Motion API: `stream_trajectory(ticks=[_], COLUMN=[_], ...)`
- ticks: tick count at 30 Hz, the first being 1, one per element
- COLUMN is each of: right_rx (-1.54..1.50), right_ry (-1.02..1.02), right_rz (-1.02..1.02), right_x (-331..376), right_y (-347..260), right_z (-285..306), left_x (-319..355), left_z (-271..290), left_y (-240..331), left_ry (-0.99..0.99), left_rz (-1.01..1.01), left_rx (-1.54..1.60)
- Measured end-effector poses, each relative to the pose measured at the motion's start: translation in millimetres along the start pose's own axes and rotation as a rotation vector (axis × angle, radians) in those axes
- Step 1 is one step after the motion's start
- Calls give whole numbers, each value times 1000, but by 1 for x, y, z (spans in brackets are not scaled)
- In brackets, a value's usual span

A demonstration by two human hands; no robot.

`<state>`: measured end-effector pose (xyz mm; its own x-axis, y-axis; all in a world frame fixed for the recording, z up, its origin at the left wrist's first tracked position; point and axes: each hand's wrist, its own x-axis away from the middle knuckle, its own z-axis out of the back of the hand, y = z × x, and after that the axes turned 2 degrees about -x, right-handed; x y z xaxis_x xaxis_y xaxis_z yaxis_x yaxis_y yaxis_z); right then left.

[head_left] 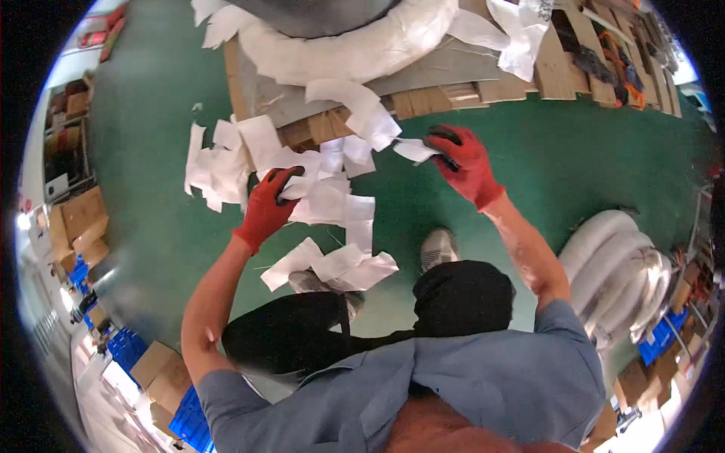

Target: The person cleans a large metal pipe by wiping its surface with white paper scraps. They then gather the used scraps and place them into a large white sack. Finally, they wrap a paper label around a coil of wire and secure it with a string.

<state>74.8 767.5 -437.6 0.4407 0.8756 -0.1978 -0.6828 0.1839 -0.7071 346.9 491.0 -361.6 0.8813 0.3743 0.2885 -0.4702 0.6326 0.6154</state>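
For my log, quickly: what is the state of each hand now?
Left hand: closed on a white wrapping strip.
Right hand: closed on a torn white strip end.

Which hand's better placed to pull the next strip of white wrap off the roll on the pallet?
Right, probably. The right hand already pinches a white strip trailing from the wrapped roll on the pallet. The left hand grips loose white scraps lower down, farther from the roll.

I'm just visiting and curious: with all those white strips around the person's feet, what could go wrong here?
1. The loose white strips lie on the green floor by the shoes; a slip or trip seems possible.
2. The strip pinched in the right hand may tear short.
3. The left hand grips a bunch that could snag.
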Motion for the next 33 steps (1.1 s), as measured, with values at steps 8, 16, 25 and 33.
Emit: stream_trajectory(ticks=[8,16,25,33], right_rx=[212,421,168,39], right_ry=[70,-3,-541,-362], right_rz=[116,444,203,132], right_x=[-46,-66,26,-3], right_y=[-59,-77,-56,-78], right_z=[-24,-154,-215,-156], left_x=[51,-20,26,42], left_z=[35,-15,-127,-140], left_y=[-110,-87,-81,-114], left_ry=[590,460,279,-58], left_rz=[54,-88,-198,-168], left_rx=[-308,-384,-651,-469])
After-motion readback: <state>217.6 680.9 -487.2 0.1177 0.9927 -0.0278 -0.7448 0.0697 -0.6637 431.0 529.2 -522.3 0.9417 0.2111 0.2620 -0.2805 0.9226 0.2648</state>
